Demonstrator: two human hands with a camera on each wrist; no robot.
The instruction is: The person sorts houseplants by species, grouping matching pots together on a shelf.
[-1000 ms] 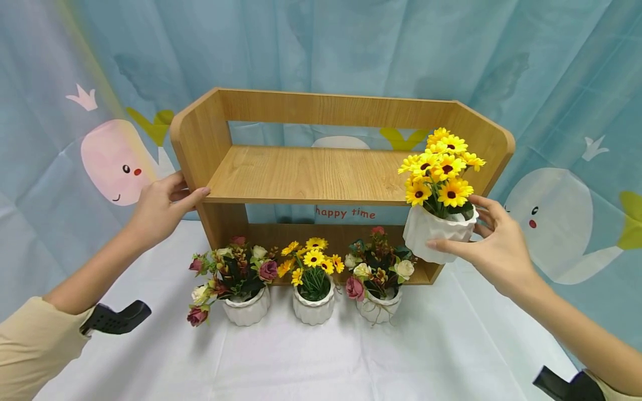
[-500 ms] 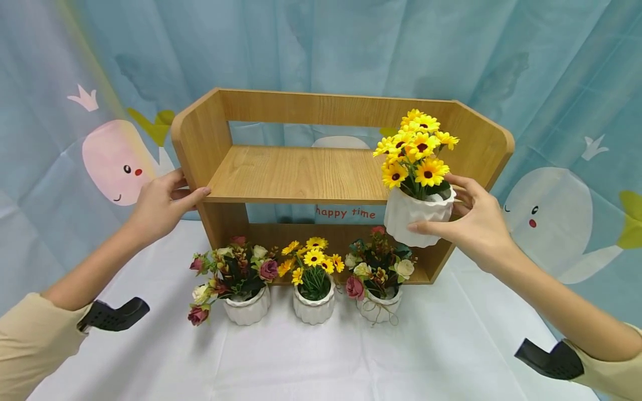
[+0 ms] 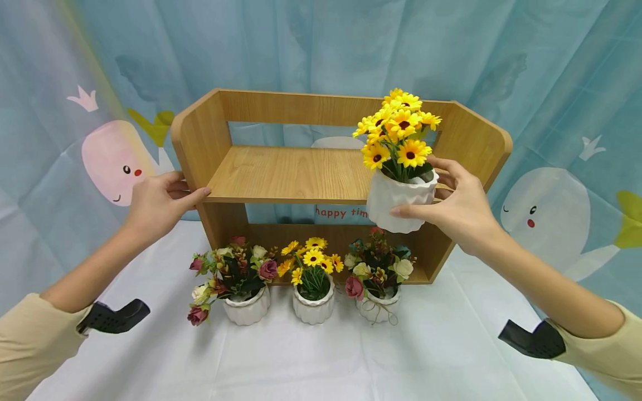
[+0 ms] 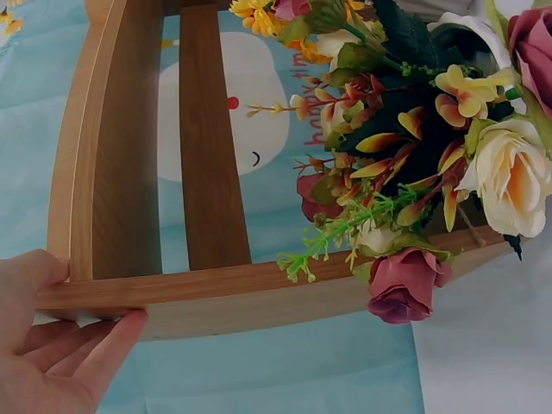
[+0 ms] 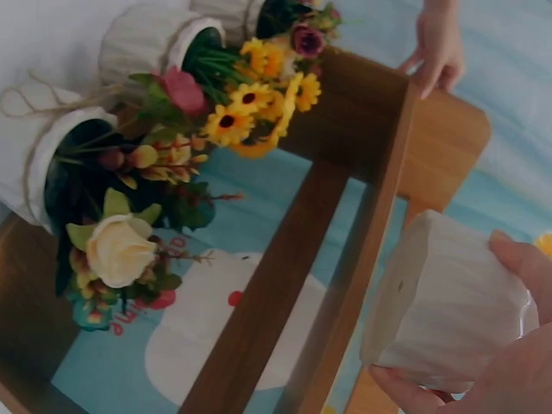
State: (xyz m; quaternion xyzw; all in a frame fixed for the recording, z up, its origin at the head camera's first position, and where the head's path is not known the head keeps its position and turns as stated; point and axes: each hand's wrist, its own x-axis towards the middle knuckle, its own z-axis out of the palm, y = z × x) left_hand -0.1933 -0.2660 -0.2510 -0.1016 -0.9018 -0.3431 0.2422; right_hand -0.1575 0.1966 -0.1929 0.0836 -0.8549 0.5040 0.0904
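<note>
The right hand [image 3: 453, 203] grasps the sunflower pot [image 3: 398, 203] in the air at the wooden shelf's [image 3: 291, 172] front edge; the left hand [image 3: 157, 206] grips its left end. The pot's base could clip that edge and tip. 3 flower pots [image 3: 313, 303] stand on the surface [image 3: 321, 362] below.

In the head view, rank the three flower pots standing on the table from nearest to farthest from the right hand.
From the right hand:
1. Rose pot with twine, on the right of the row, just below the hand.
2. Small sunflower pot, in the middle of the row.
3. Rose pot, at the left end, farthest.
</note>
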